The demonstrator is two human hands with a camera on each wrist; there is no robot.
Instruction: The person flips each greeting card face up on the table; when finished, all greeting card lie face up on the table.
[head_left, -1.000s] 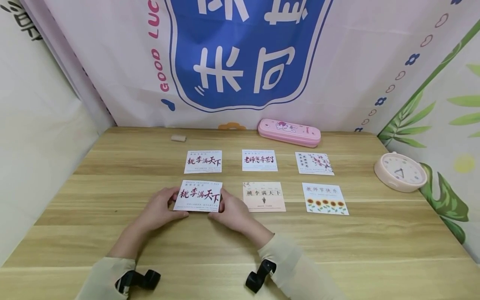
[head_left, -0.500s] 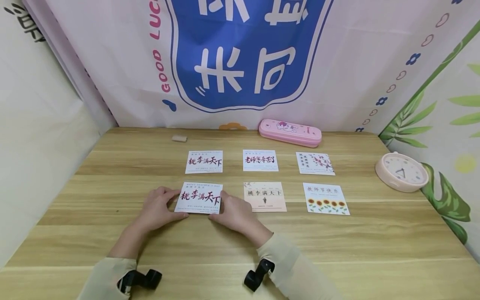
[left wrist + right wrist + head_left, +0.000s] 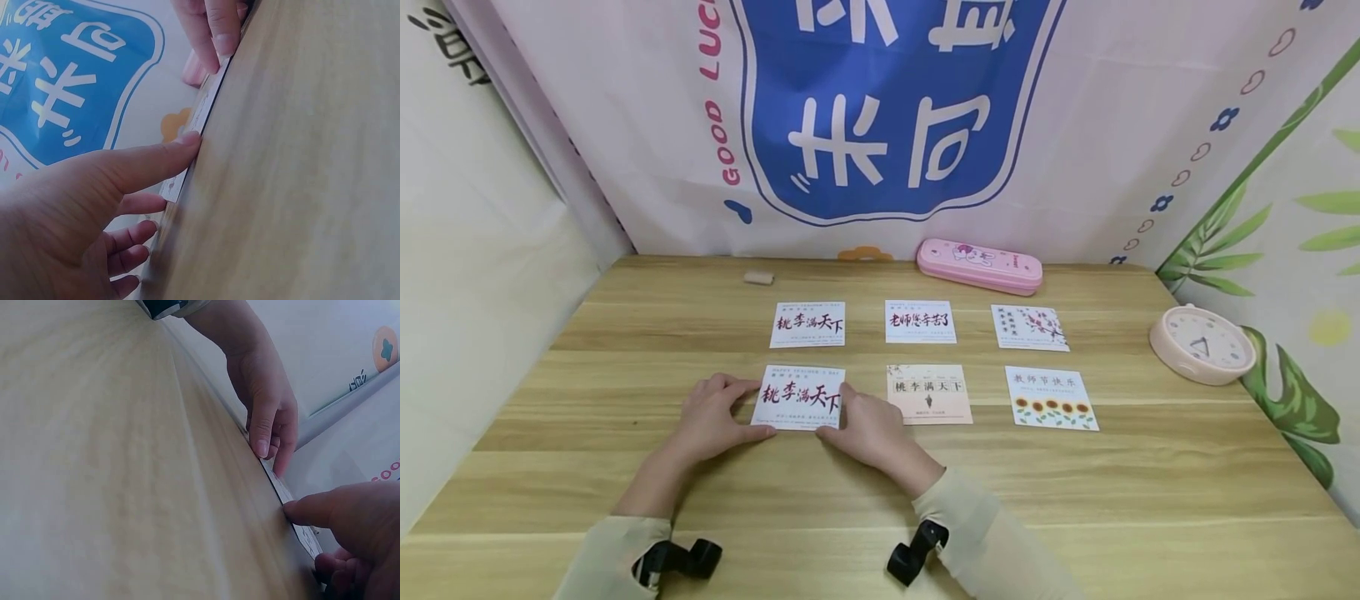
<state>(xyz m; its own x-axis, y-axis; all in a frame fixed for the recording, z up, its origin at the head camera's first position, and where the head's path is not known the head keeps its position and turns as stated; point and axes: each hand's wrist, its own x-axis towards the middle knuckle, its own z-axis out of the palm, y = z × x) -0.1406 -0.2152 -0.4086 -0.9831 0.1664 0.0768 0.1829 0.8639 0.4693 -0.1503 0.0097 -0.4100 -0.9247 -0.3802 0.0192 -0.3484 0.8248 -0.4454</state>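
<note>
A white card [image 3: 797,398] with dark red brush characters lies flat, or almost flat, on the wooden table in the head view. My left hand [image 3: 711,423] holds its left side, the thumb at the near edge and the index finger at the left edge. On the opposite side, my right hand [image 3: 872,427] holds the card by its right edge and near corner. Seen edge-on in the left wrist view, the card [image 3: 200,112] is thin and low over the tabletop. Just behind it is a matching red-lettered card [image 3: 808,325], apart from it.
To the right lie a beige card [image 3: 929,395], a sunflower card [image 3: 1052,398], a red-lettered card [image 3: 921,322] and a blossom card [image 3: 1030,327]. Farther back are a pink pencil case [image 3: 979,266] and a small beige block [image 3: 758,277]. A round clock [image 3: 1202,344] stands at the right.
The card between my hands has come down slightly toward me and now lies flatter on the table. Both hands keep their hold with little movement. The other cards have stayed put.
</note>
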